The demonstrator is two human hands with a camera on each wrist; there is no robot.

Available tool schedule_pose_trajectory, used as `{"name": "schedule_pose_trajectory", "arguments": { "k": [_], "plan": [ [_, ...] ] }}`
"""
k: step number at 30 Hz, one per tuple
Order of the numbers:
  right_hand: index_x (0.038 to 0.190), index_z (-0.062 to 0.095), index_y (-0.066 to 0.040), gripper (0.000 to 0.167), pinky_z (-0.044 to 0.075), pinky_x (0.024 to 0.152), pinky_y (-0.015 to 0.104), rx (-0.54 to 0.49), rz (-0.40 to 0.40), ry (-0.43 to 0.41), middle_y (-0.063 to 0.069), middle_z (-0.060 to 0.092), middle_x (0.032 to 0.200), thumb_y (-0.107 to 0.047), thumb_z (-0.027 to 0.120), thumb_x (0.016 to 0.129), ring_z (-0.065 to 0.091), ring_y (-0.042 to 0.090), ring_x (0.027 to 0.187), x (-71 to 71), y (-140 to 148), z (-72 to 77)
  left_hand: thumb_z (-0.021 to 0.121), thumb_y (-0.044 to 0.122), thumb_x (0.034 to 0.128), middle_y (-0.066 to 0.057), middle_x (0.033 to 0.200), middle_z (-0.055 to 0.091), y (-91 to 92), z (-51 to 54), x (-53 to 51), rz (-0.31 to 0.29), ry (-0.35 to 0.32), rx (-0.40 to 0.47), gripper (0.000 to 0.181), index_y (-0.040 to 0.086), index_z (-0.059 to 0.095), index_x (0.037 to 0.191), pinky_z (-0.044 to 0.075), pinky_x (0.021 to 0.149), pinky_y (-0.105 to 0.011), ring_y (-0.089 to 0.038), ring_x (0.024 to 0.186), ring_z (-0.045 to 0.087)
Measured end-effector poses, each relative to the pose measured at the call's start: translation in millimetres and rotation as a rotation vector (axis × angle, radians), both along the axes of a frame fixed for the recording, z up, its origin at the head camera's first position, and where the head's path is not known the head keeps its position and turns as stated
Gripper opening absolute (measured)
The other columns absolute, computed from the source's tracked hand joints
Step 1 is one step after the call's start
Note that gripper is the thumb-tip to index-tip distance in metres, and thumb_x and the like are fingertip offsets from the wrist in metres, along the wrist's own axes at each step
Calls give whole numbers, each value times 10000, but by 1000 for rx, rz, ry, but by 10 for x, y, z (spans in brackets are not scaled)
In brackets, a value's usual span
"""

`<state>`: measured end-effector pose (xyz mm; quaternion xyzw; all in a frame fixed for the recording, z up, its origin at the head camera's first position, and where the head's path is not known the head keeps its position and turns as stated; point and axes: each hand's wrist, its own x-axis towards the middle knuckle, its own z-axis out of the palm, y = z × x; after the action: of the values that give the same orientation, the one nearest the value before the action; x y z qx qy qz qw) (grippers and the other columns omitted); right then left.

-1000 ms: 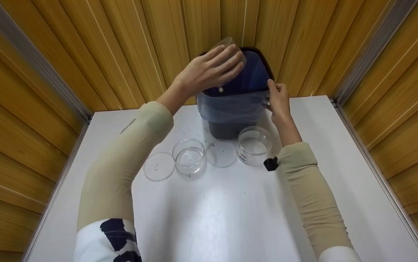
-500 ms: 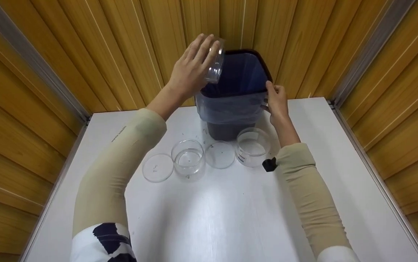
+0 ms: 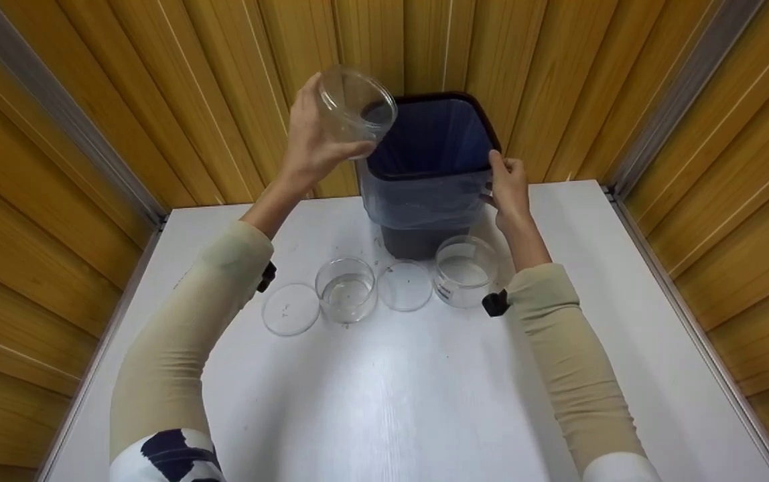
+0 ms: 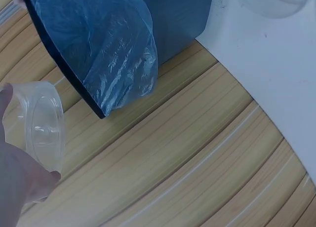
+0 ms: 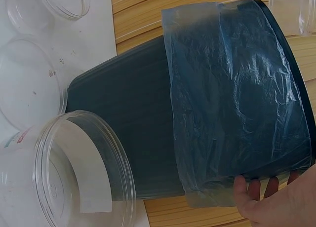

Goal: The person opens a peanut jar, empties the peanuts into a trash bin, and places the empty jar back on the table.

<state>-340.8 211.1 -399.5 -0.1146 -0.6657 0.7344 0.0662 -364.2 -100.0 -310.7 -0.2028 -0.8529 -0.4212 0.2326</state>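
Observation:
My left hand [image 3: 314,137] grips a clear round plastic jar [image 3: 351,110], tilted with its mouth toward the right, at the left rim of a dark trash bin [image 3: 425,244]. In the left wrist view the jar [image 4: 44,126] sits between thumb and fingers, apart from the bin. A blue plastic bag [image 3: 425,197] lines the bin and folds down over its outside. With thumb and fingers, my right hand [image 3: 512,191] holds the bin's right rim and the bag. The right wrist view shows those fingers under the bag [image 5: 232,98].
On the white table [image 3: 384,388], before the bin, stand a clear jar [image 3: 346,291] and a labelled clear jar [image 3: 465,271]. Two clear round lids [image 3: 291,309] lie flat among them, with small dark crumbs around. Wood-panelled walls [image 3: 237,80] enclose the back and sides.
My left hand has moved left from over the bin and turned the jar from mouth-down to a sideways tilt. A small pale bit fell near the rim earlier. My right hand stays put.

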Motion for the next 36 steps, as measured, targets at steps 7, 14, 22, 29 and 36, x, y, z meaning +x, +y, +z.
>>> {"name": "schedule_pose_trajectory", "arguments": {
  "k": [7, 14, 22, 29, 36],
  "plan": [
    [1130, 408, -169, 263, 474, 959, 421, -5, 6, -9, 16, 406, 1004, -420, 456, 1064, 449, 126, 857, -31, 4, 1, 965, 301, 648, -105, 1482, 474, -349, -150, 3, 22, -77, 203, 1109, 52, 334, 1525, 456, 1070, -339, -212, 1326, 468],
    [1127, 405, -159, 248, 499, 876, 374, 2, 11, 13, 8, 412, 979, -398, 447, 1071, 450, 112, 820, -43, 10, -2, 949, 301, 678, -101, 1539, 416, -633, -344, 63, 61, -142, 259, 1112, 68, 294, 1546, 428, 1137, -419, -250, 1394, 425],
    [1115, 433, -155, 284, 474, 771, 282, 42, 7, 70, 5, 443, 990, -432, 458, 1063, 477, 132, 849, -88, 24, -49, 939, 234, 710, -124, 1561, 342, -836, -569, 221, 43, -225, 349, 1104, 66, 232, 1540, 394, 1163, -430, -274, 1427, 381],
    [1225, 455, -127, 376, 497, 880, 306, 261, 92, 174, 73, 519, 1135, -465, 376, 1081, 555, 228, 1051, -146, 300, -233, 925, 188, 720, -158, 1562, 340, -952, -704, 396, 95, -272, 358, 1082, 54, 221, 1531, 383, 1168, -455, -301, 1437, 366],
    [1396, 451, 1, 527, 451, 986, 456, 677, 218, 296, 194, 521, 1360, -420, 410, 1082, 523, 311, 1203, 91, 550, -424, 900, 175, 753, -173, 1605, 313, -1170, -893, 624, 167, -346, 351, 1075, 42, 188, 1547, 294, 1220, -461, -308, 1496, 296]
  ]
}}
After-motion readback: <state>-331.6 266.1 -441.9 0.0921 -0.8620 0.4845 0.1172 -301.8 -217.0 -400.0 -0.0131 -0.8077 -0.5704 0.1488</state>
